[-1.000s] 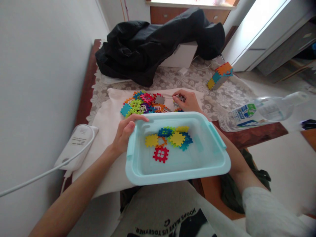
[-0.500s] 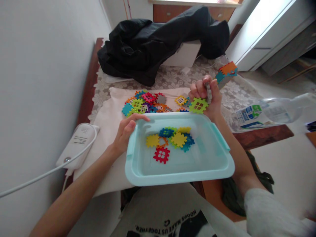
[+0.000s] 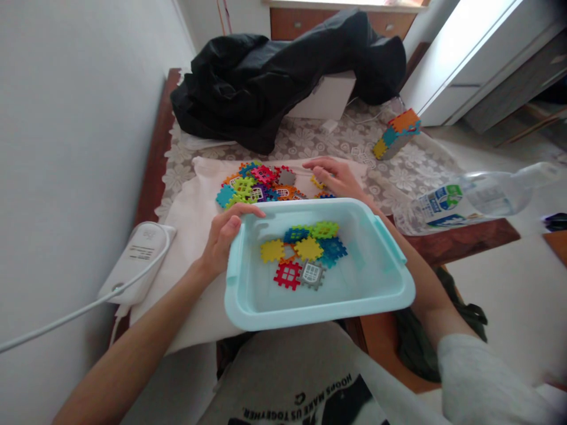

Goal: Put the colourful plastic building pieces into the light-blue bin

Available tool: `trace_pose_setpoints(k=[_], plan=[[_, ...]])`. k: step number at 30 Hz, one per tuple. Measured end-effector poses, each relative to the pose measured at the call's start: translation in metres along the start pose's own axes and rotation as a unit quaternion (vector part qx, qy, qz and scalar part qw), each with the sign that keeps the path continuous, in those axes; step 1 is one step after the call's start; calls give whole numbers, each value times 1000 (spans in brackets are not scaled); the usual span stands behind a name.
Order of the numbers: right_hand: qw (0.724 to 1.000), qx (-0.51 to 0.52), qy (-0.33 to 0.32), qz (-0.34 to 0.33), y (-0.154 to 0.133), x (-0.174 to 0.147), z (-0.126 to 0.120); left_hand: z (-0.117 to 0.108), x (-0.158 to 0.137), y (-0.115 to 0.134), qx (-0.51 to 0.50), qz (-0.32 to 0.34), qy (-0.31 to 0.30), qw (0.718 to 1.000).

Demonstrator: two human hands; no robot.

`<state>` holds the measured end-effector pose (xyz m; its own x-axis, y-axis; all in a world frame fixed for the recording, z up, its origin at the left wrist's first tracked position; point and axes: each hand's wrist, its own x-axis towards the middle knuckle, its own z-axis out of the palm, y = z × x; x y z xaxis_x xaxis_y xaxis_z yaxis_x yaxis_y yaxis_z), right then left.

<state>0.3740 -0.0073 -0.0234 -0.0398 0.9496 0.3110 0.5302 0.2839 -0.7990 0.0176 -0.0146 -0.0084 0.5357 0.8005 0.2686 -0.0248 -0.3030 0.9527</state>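
A light blue plastic tub is tilted toward me, its left rim gripped by my left hand, thumb and index finger over the edge. Inside lie several interlocking square tiles, among them a red window tile, a grey window tile, a yellow tile and a green tile. Beyond the far rim, my right hand hovers with fingers stretched out above a mostly covered yellow tile. To its left is a pile of colourful tiles on a pale cloth.
An assembled tile block stands on the lace tablecloth at the back right. A clear plastic bottle lies at right. Black fabric covers the back; a white power strip with cable is at left.
My right hand has let go of the tiles it held and moved left over the cloth. A green tile and a grey window tile now lie in the tub.
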Motion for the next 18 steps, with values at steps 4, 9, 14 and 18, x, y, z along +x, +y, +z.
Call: trace_pose_setpoints(k=[4, 9, 14, 18], plan=[[976, -192, -96, -43, 29, 3, 14, 1, 1, 2, 4, 18, -2, 1000], [963, -214, -144, -73, 37, 6, 21, 2, 3, 5, 15, 17, 4, 1000], [977, -170, -103, -75, 29, 6, 19, 1, 2, 5, 21, 4, 4, 1000], [986, -117, -116, -27, 21, 2, 20, 1, 1, 5, 10, 12, 2, 1000]])
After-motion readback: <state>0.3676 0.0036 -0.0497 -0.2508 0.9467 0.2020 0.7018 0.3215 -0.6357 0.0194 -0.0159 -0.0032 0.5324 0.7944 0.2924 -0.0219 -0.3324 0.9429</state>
